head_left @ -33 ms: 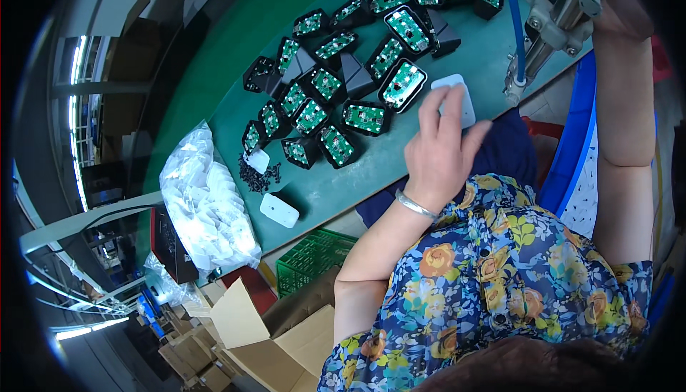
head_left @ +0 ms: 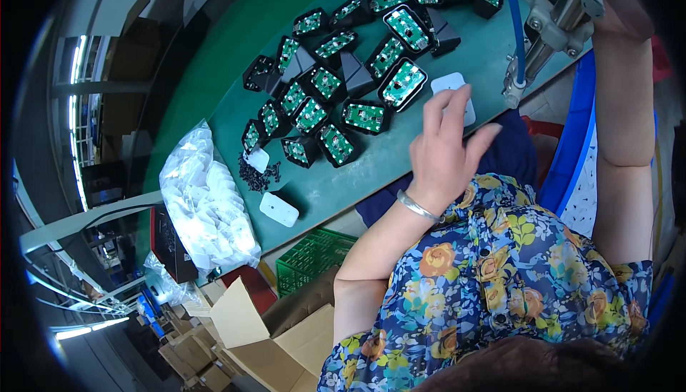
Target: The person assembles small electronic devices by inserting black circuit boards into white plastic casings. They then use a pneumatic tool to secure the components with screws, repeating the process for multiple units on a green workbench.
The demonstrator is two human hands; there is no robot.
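Observation:
My left hand [head_left: 444, 155], with a silver bangle at the wrist, has its fingers stretched out and thumb apart. Its fingertips overlap a white rounded plate [head_left: 449, 82] at the table's near edge; I cannot tell whether they touch it. Just beyond lies a black housing with a green circuit board [head_left: 404, 83], one of several on the table. My right hand [head_left: 625, 10] is raised at the upper right, curled behind a metal fixture [head_left: 554, 35] with a blue hose [head_left: 516, 13]. Most of its fingers are hidden, and so is what they grip.
On the green table [head_left: 343, 192] stand a white plate [head_left: 279, 210], a pile of small black screws [head_left: 256, 176] and a plastic bag of white parts [head_left: 207, 199]. Below the edge are a green crate [head_left: 307, 260] and an open carton [head_left: 243, 313]. A blue bin rim [head_left: 579, 135] curves at right.
My left hand has moved slightly right and back toward me, uncovering more of the white plate. The metal fixture has shifted very slightly. The housings have not moved.

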